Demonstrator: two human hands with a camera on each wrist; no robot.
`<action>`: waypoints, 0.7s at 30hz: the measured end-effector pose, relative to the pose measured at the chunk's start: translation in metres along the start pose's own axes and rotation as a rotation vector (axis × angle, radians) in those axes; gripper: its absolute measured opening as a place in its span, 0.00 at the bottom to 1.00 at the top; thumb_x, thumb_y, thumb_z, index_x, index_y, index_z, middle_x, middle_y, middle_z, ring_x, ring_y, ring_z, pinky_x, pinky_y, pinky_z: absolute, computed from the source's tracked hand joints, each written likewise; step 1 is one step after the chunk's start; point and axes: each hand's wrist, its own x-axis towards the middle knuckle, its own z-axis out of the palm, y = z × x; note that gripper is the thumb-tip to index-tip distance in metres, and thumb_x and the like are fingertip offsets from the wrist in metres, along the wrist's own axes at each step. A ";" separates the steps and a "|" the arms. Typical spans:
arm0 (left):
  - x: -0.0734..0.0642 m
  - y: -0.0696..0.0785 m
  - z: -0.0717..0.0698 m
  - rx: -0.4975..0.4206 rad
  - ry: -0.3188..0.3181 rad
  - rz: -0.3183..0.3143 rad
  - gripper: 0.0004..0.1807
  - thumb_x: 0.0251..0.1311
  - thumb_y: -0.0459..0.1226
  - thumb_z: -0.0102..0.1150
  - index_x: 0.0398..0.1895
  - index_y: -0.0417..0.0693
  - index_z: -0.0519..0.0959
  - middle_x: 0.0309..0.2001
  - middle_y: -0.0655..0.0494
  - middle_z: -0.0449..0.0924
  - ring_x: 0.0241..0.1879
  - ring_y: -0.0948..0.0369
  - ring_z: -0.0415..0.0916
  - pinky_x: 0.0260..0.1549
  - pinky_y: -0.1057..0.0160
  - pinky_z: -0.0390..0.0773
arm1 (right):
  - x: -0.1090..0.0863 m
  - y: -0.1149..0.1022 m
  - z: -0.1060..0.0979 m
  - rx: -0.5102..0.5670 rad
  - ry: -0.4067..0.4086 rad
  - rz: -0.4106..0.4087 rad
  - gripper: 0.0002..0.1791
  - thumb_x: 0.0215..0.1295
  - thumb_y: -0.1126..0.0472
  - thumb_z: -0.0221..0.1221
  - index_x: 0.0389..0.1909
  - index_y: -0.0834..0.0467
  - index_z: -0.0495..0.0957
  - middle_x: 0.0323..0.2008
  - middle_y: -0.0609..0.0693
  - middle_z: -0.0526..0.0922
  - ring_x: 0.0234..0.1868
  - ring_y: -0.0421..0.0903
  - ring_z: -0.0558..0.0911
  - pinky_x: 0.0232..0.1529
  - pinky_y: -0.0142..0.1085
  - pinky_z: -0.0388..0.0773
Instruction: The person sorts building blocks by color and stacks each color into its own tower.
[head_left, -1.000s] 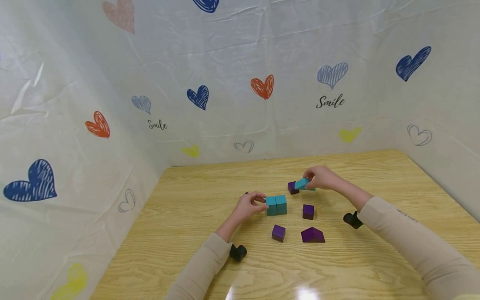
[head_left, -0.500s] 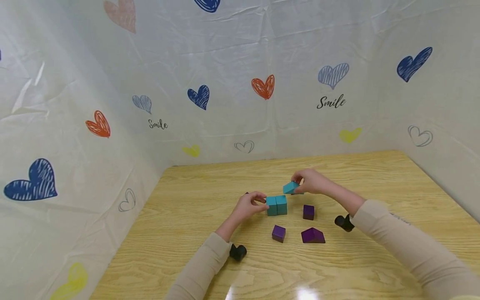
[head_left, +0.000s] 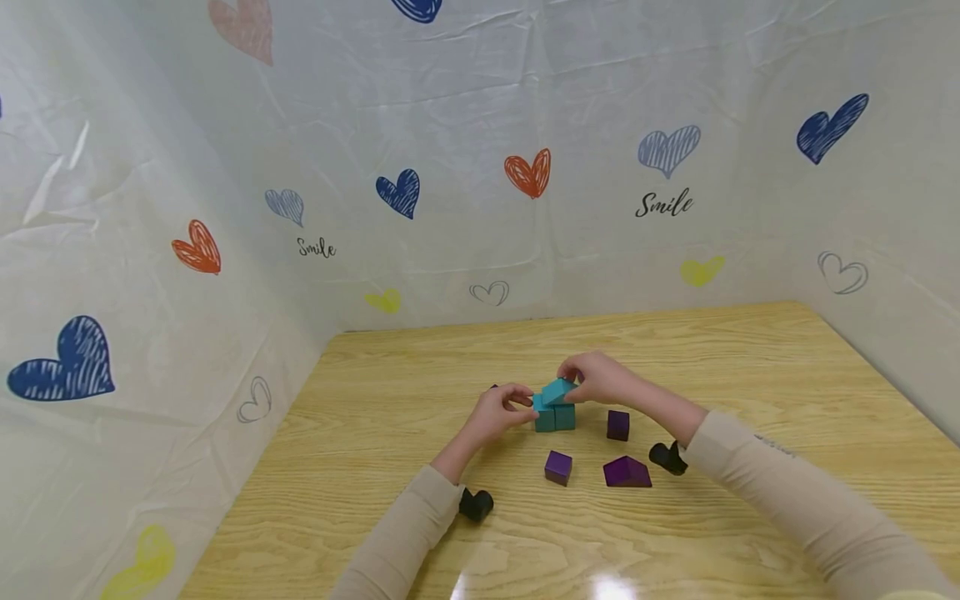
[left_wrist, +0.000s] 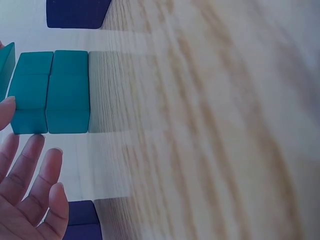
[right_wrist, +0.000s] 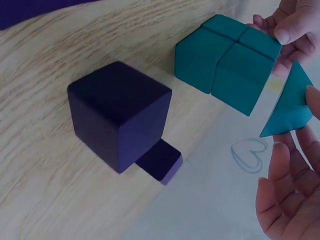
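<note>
Two rows of teal cubes [head_left: 555, 418] stand pressed together on the table, with seams between them in the right wrist view. My left hand [head_left: 495, 414] holds their left end, thumb and fingertips at the leftmost cube. My right hand [head_left: 600, 379] pinches a teal triangular block [head_left: 558, 391] by its ends. In the head view this block overlaps the tops of the cubes; the right wrist view shows it tilted, with a gap between it and the cubes [right_wrist: 227, 65]. Part of the block is hidden behind my right thumb and fingers.
A purple cube [head_left: 618, 425] stands right of the teal cubes. Nearer to me are another purple cube [head_left: 558, 467] and a purple wedge-like block [head_left: 627, 472]. A purple piece shows behind my left hand. The wooden table [head_left: 360, 467] meets a heart-printed sheet [head_left: 450, 250] at the back.
My right hand has carried the teal triangular block left and toward me, from beside the far purple cube to over the teal cubes. My left hand has stayed at the cubes.
</note>
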 end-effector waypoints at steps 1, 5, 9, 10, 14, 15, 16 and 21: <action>0.000 0.000 0.000 0.001 0.000 0.002 0.16 0.55 0.40 0.62 0.47 0.47 0.77 0.42 0.51 0.80 0.39 0.59 0.75 0.36 0.64 0.74 | 0.001 0.000 0.001 0.002 -0.002 0.001 0.15 0.51 0.65 0.65 0.40 0.64 0.78 0.33 0.52 0.80 0.31 0.44 0.75 0.32 0.35 0.73; 0.000 0.001 -0.001 0.009 -0.001 0.004 0.18 0.55 0.40 0.62 0.48 0.47 0.77 0.43 0.51 0.80 0.38 0.59 0.75 0.35 0.64 0.74 | 0.004 -0.001 0.006 0.010 -0.007 0.007 0.14 0.51 0.65 0.65 0.41 0.64 0.78 0.35 0.52 0.80 0.34 0.45 0.77 0.34 0.35 0.74; 0.000 0.001 -0.001 0.016 0.002 0.006 0.19 0.54 0.41 0.63 0.49 0.47 0.77 0.43 0.51 0.80 0.38 0.59 0.75 0.36 0.64 0.74 | 0.005 -0.002 0.009 0.010 -0.003 -0.001 0.14 0.51 0.65 0.65 0.40 0.64 0.78 0.34 0.52 0.80 0.34 0.45 0.77 0.34 0.36 0.75; 0.000 0.001 -0.001 0.017 0.003 0.007 0.19 0.54 0.41 0.63 0.49 0.47 0.77 0.43 0.51 0.80 0.38 0.59 0.75 0.36 0.64 0.74 | 0.006 -0.003 0.009 0.009 -0.003 -0.004 0.14 0.51 0.65 0.65 0.40 0.63 0.78 0.34 0.52 0.80 0.34 0.45 0.77 0.34 0.36 0.74; 0.000 0.000 0.000 0.017 0.005 0.011 0.19 0.55 0.41 0.63 0.50 0.47 0.77 0.42 0.51 0.80 0.38 0.59 0.75 0.36 0.64 0.74 | 0.006 -0.004 0.010 0.002 -0.003 -0.005 0.14 0.51 0.65 0.66 0.39 0.63 0.78 0.34 0.52 0.81 0.33 0.45 0.76 0.34 0.36 0.74; 0.000 0.000 0.000 0.018 0.005 0.012 0.19 0.54 0.41 0.63 0.50 0.47 0.77 0.42 0.51 0.80 0.38 0.59 0.75 0.36 0.64 0.74 | 0.006 -0.004 0.011 0.001 -0.004 -0.004 0.14 0.50 0.65 0.66 0.39 0.63 0.78 0.34 0.52 0.81 0.34 0.45 0.77 0.34 0.36 0.75; 0.000 0.000 0.000 0.018 0.004 0.012 0.19 0.54 0.41 0.63 0.50 0.47 0.77 0.42 0.51 0.80 0.38 0.59 0.75 0.36 0.64 0.75 | 0.006 -0.004 0.011 -0.001 -0.005 -0.003 0.14 0.50 0.65 0.66 0.39 0.63 0.78 0.34 0.52 0.81 0.34 0.45 0.77 0.35 0.36 0.75; 0.000 0.000 0.000 0.020 0.001 0.016 0.19 0.54 0.41 0.63 0.49 0.47 0.77 0.42 0.51 0.80 0.37 0.59 0.75 0.36 0.64 0.75 | 0.007 -0.003 0.012 -0.006 -0.008 0.000 0.14 0.51 0.64 0.66 0.40 0.64 0.78 0.34 0.52 0.81 0.34 0.45 0.77 0.34 0.36 0.75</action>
